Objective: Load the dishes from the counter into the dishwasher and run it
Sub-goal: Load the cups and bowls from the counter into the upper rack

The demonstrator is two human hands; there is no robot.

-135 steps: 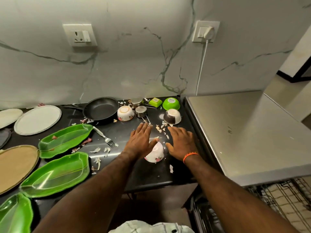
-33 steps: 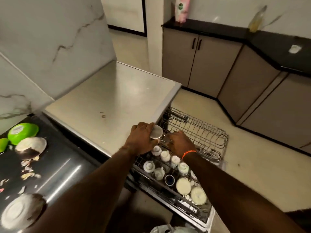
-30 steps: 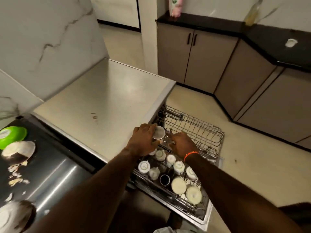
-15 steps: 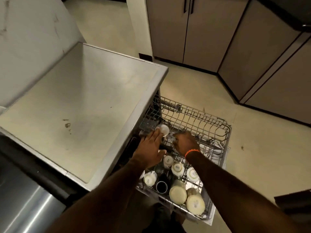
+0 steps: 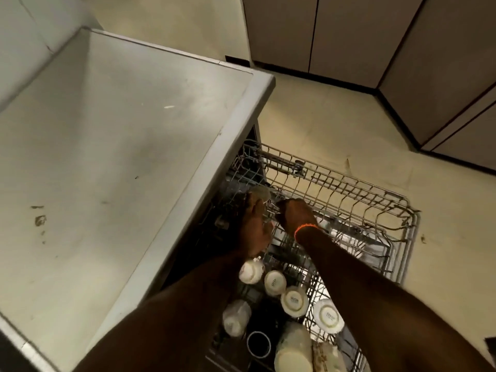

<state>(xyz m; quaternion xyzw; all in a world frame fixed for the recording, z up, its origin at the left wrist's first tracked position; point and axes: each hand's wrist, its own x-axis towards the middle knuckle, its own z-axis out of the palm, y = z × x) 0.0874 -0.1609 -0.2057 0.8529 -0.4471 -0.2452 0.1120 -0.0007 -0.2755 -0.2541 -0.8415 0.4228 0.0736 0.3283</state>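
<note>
Hands reached down into the pulled-out dishwasher rack (image 5: 349, 194), which stuck out from under the steel countertop (image 5: 112, 146) over the pale floor. The left hand (image 5: 253, 229) held a small pale bowl (image 5: 259, 194) at its fingertips, at the rack's inner end close beneath the countertop edge. The right hand (image 5: 294, 216), an orange band (image 5: 304, 229) round its wrist, had its fingers curled onto the rack's wires just beside the bowl; what exactly they pinched I could not tell. Nearer the person, upturned cups (image 5: 294, 300) sat in rows in the rack, with a dark cup (image 5: 258, 344) among them and brown cabinets (image 5: 349, 36) beyond
</note>
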